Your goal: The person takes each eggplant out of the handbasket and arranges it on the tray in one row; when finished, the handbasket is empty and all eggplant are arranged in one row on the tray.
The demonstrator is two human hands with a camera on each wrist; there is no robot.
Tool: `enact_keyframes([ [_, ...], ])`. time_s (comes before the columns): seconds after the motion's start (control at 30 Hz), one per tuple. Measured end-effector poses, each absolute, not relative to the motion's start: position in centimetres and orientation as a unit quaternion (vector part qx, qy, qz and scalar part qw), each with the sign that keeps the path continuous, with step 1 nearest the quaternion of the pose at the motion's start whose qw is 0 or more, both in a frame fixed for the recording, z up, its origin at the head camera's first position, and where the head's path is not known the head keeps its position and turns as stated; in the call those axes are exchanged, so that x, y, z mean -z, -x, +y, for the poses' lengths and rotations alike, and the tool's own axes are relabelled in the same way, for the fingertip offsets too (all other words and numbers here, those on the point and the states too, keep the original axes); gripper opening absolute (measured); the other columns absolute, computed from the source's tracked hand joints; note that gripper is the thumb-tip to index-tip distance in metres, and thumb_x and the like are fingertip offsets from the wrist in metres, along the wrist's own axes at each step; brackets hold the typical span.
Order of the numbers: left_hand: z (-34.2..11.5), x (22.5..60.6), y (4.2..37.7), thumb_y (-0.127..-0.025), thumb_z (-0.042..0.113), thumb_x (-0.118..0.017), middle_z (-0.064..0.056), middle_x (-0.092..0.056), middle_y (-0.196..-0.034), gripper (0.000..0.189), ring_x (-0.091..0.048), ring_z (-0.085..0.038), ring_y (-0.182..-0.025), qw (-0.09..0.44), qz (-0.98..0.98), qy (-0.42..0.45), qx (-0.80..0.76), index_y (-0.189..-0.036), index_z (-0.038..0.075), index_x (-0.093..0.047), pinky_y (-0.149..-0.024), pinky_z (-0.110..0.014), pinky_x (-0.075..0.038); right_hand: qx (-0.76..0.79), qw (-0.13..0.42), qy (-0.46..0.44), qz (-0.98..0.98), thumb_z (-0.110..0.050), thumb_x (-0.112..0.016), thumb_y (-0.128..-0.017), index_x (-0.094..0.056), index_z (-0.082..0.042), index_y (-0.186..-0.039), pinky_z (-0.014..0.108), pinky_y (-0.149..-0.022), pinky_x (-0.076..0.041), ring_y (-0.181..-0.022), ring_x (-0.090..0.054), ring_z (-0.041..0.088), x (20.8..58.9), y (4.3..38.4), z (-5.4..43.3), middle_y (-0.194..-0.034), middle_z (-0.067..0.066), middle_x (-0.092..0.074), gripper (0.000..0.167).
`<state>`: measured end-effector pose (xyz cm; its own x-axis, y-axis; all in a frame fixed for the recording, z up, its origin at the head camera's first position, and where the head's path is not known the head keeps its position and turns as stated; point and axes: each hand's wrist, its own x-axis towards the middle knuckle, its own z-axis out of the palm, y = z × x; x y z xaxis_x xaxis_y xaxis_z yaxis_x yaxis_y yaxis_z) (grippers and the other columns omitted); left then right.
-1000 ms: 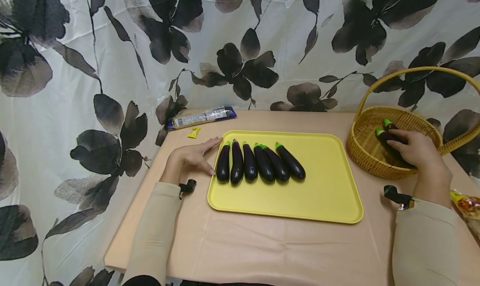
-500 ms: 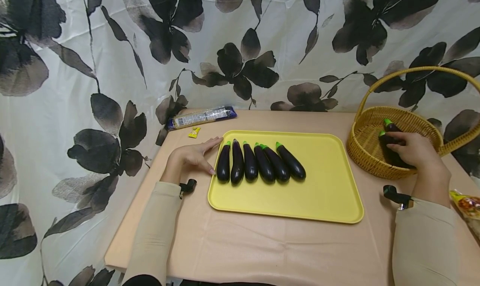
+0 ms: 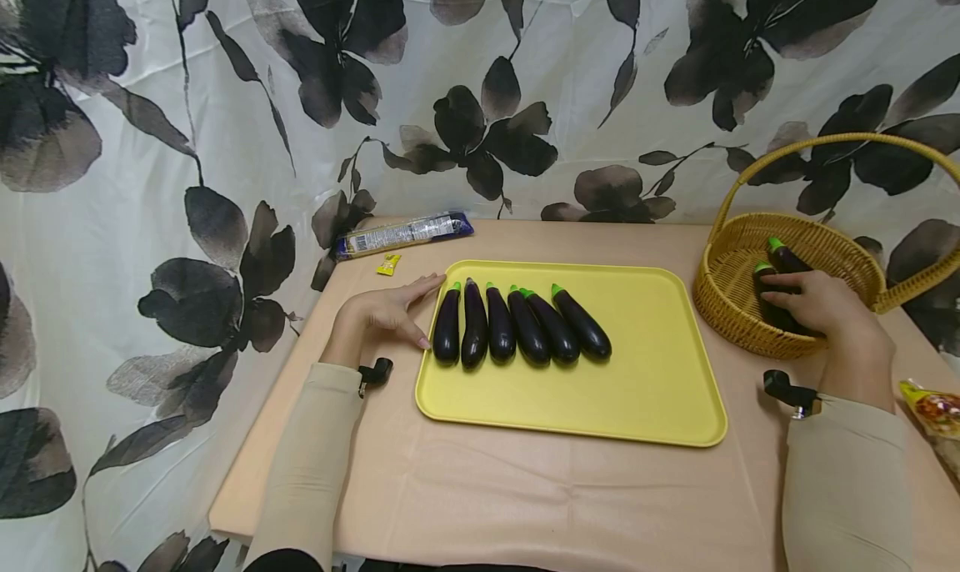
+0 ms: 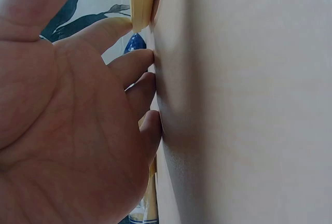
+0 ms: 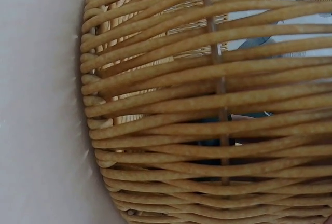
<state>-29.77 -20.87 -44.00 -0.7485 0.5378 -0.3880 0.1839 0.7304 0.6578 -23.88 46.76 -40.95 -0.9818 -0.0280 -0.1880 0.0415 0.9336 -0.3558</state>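
Note:
Several dark purple eggplants with mostly green stem ends lie side by side on the left half of a yellow tray. My left hand rests at the tray's left edge, fingers extended; the left wrist view shows the palm and a fingertip against the tray rim. On the right, my right hand reaches into a wicker basket and grips an eggplant. Another eggplant lies just behind it. Woven basket wall fills most of the right wrist view, so the fingers are hidden there.
A long blue-ended packet and a small yellow wrapper lie at the table's back left. Over the basket arches a tall handle. A colourful bag sits at the right edge. A floral curtain hangs behind.
My right hand has shifted slightly left within the basket, and the eggplant under its fingers has turned a little. The left hand and the eggplants on the tray stay in place.

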Motion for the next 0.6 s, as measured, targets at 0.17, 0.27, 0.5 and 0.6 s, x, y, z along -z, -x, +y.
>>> enact_keyframes([
  [0.17, -20.90, 44.05, 29.63, -0.063, 0.039, -0.100, 0.001, 0.007, -0.177, 0.138, 0.011, -0.025, -0.163, 0.290, 0.883, -0.203, -0.309, -0.168, 0.036, -0.011, -0.131, -0.054, 0.004, 0.185, 0.090, -0.004, 0.979, -0.045, -0.048, -0.109, -0.049, 0.004, -0.148, 0.081, -0.108, -0.027, -0.132, -0.030, 0.071, 41.08, 23.85, 46.63, -0.145, 0.050, -0.036, 0.063],
  [0.27, -20.89, 44.09, 29.60, -0.063, 0.039, -0.100, 0.001, 0.006, -0.177, 0.139, 0.011, -0.025, -0.163, 0.291, 0.882, -0.204, -0.309, -0.168, 0.036, -0.011, -0.131, -0.054, 0.004, 0.189, 0.087, -0.010, 0.978, -0.043, -0.049, -0.109, -0.049, 0.004, -0.148, 0.081, -0.108, -0.028, -0.131, -0.031, 0.071, 41.12, 23.82, 46.58, -0.145, 0.050, -0.036, 0.061],
  [0.5, -20.87, 43.98, 29.71, -0.063, 0.040, -0.100, 0.001, 0.006, -0.177, 0.138, 0.010, -0.026, -0.163, 0.287, 0.885, -0.208, -0.303, -0.168, 0.036, -0.011, -0.131, -0.054, 0.003, 0.207, 0.065, -0.018, 0.976, -0.039, -0.045, -0.111, -0.046, 0.005, -0.151, 0.082, -0.106, -0.031, -0.128, -0.035, 0.068, 40.99, 23.66, 46.67, -0.144, 0.049, -0.034, 0.059],
  [0.6, -20.88, 44.01, 29.76, -0.063, 0.041, -0.100, 0.001, 0.006, -0.177, 0.138, 0.010, -0.026, -0.163, 0.286, 0.886, -0.209, -0.299, -0.168, 0.036, -0.010, -0.131, -0.054, 0.003, 0.215, 0.054, -0.023, 0.975, -0.044, -0.044, -0.111, -0.045, 0.003, -0.152, 0.082, -0.106, -0.032, -0.128, -0.036, 0.067, 40.89, 23.54, 46.65, -0.146, 0.050, -0.034, 0.063],
])
